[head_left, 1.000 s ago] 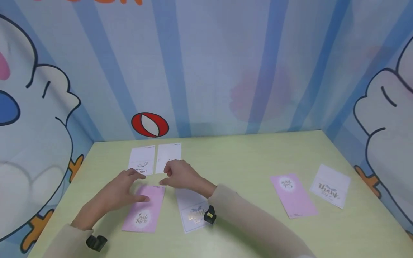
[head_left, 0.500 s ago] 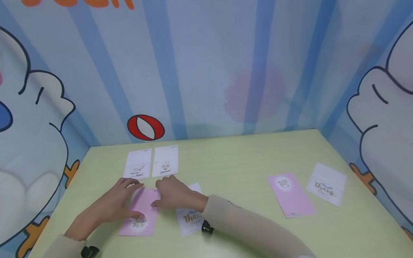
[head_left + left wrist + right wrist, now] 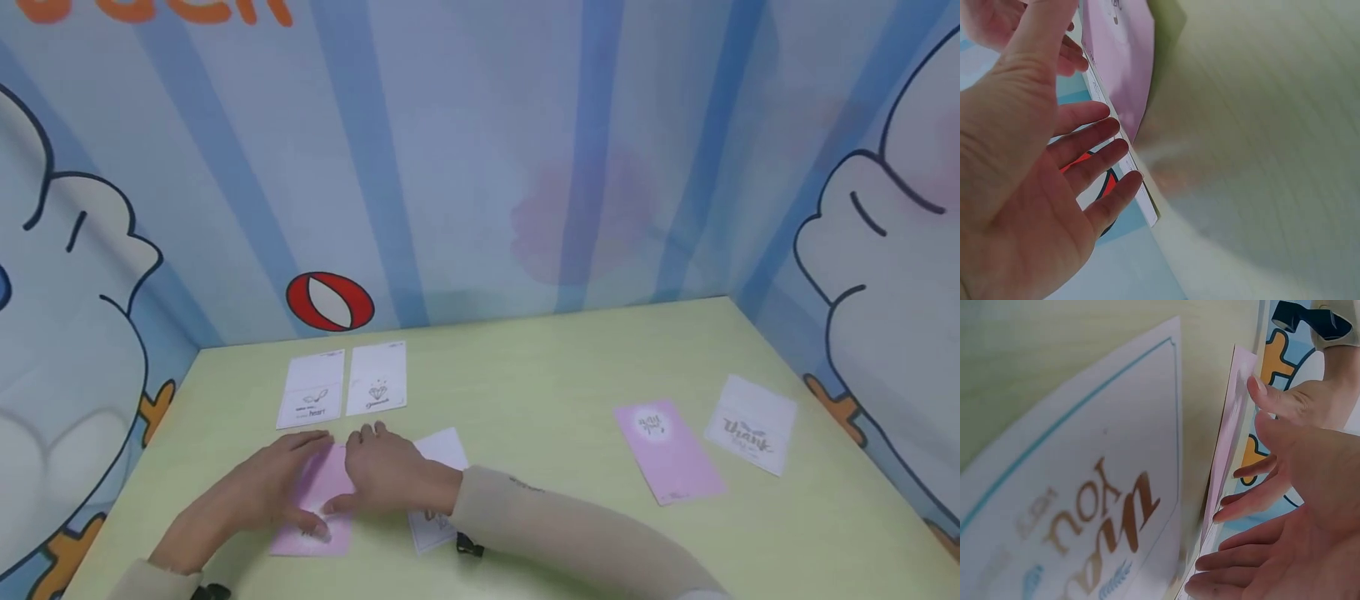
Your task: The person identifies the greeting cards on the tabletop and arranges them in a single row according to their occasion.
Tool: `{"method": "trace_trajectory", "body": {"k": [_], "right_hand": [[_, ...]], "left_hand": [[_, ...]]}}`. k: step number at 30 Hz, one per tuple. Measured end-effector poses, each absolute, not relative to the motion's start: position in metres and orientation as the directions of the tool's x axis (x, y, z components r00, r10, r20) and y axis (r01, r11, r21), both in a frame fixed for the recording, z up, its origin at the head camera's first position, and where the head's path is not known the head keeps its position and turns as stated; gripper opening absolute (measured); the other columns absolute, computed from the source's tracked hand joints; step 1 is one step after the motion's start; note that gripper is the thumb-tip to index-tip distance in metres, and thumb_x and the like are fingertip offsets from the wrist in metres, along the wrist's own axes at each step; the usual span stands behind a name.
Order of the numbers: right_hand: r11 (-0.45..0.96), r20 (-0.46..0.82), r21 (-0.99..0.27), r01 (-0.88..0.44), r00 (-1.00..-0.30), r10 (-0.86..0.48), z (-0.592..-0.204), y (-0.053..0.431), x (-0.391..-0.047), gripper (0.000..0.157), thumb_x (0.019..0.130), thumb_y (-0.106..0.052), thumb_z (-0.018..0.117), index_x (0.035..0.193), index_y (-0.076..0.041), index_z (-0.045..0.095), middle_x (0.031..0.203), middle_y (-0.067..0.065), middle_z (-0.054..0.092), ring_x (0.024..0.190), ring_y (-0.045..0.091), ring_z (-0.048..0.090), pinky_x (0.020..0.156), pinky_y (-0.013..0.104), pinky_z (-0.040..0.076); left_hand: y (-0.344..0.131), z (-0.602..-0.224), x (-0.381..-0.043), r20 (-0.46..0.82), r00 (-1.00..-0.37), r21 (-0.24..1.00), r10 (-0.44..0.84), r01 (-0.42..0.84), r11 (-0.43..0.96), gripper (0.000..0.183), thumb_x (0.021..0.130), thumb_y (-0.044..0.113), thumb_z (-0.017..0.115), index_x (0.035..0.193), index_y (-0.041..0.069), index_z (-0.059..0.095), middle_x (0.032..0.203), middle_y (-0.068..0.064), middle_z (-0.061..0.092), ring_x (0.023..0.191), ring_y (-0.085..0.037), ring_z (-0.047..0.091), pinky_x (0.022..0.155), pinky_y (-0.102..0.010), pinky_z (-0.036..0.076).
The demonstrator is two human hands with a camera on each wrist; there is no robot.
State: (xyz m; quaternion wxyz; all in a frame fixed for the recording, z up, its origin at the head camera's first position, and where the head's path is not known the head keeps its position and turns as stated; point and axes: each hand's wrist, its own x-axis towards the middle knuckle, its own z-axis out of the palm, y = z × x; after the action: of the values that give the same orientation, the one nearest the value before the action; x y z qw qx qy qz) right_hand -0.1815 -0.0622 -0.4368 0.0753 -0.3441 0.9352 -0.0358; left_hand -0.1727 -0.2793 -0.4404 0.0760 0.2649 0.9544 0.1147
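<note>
Both hands are at a pink card (image 3: 327, 477) lying on the table in the front left. My left hand (image 3: 258, 481) lies along its left side, thumb over the lower half and fingers spread. The right hand (image 3: 386, 472) covers part of its right edge, its thumb pointing towards the left thumb. In the wrist views the fingers of both hands look extended, not wrapped round anything. Whether the fingertips press on the card cannot be told. Beneath the right wrist, a white thank-you card (image 3: 447, 450) is partly hidden; its gold lettering shows large in the right wrist view.
Behind the hands, two white cards lie side by side, one with a heart text (image 3: 311, 390) and one with a diamond drawing (image 3: 377, 379). Further right are another pink card (image 3: 670, 454) and a tilted white thank-you card (image 3: 752, 427). A printed blue wall (image 3: 480, 167) closes the back.
The right hand has come forward and left from the diamond card to the pink card, uncovering the diamond drawing. My left hand stays by the pink card. The head view has shifted slightly.
</note>
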Motion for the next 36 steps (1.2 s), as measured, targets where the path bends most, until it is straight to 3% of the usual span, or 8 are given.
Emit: {"method": "trace_trajectory", "body": {"k": [4,10,15,20,29,36], "right_hand": [[0.766,-0.133,-0.067,-0.639,-0.756,-0.641,-0.439,-0.067,-0.179,0.097,0.089,-0.079,0.062,0.149,-0.003,0.053,0.145,0.007,0.064,0.139,0.022,0.058,0.114,0.031,0.050],[0.764,-0.118,0.033,-0.644,-0.762,-0.637,-0.442,-0.073,-0.172,0.090,0.087,-0.080,0.064,0.141,-0.008,0.061,0.130,0.000,0.069,0.116,0.013,0.065,0.102,0.026,0.054],[0.782,-0.105,0.039,-0.622,-0.780,-0.616,-0.440,-0.075,-0.169,0.091,0.086,-0.080,0.065,0.141,-0.008,0.061,0.131,0.000,0.069,0.110,0.013,0.064,0.092,0.025,0.056],[0.794,-0.091,0.028,-0.607,-0.793,-0.602,-0.438,-0.074,-0.170,0.089,0.083,-0.080,0.069,0.134,-0.008,0.065,0.118,-0.001,0.068,0.101,0.012,0.060,0.077,0.022,0.055],[0.813,-0.072,-0.004,-0.583,-0.810,-0.581,-0.437,-0.076,-0.175,0.068,0.076,-0.079,0.076,0.099,-0.016,0.068,0.111,0.001,0.065,0.096,0.013,0.057,0.066,0.022,0.053],[0.827,-0.064,-0.095,-0.554,-0.826,-0.560,-0.438,-0.079,-0.178,0.077,0.072,-0.071,0.086,0.116,-0.012,0.063,0.098,-0.001,0.059,0.084,0.011,0.051,0.061,0.022,0.046]], "left_hand": [[-0.280,-0.446,-0.173,-0.090,-0.855,0.254,0.511,0.476,0.842,0.130,0.053,0.077,0.086,0.149,-0.003,0.052,0.155,-0.023,0.052,0.142,-0.048,0.050,0.113,-0.063,0.045],[-0.280,-0.446,-0.171,-0.093,-0.852,0.220,0.515,0.487,0.845,0.129,0.051,0.077,0.086,0.147,-0.003,0.054,0.153,-0.023,0.054,0.140,-0.047,0.052,0.111,-0.062,0.047],[-0.278,-0.442,-0.173,-0.072,-0.847,0.199,0.527,0.505,0.840,0.127,0.049,0.080,0.084,0.143,-0.002,0.057,0.147,-0.018,0.058,0.135,-0.041,0.057,0.110,-0.059,0.049],[-0.275,-0.441,-0.177,-0.051,-0.840,0.204,0.541,0.521,0.829,0.125,0.046,0.082,0.084,0.138,0.000,0.059,0.139,-0.015,0.060,0.130,-0.038,0.060,0.107,-0.057,0.051],[-0.277,-0.445,-0.184,-0.038,-0.843,0.199,0.536,0.520,0.831,0.127,0.043,0.084,0.081,0.138,0.004,0.057,0.138,-0.013,0.059,0.127,-0.036,0.058,0.108,-0.057,0.051],[-0.279,-0.444,-0.186,-0.031,-0.864,0.263,0.503,0.479,0.838,0.103,0.053,0.067,0.093,0.128,0.006,0.057,0.123,-0.007,0.055,0.113,-0.026,0.047,0.096,-0.045,0.052]]}}
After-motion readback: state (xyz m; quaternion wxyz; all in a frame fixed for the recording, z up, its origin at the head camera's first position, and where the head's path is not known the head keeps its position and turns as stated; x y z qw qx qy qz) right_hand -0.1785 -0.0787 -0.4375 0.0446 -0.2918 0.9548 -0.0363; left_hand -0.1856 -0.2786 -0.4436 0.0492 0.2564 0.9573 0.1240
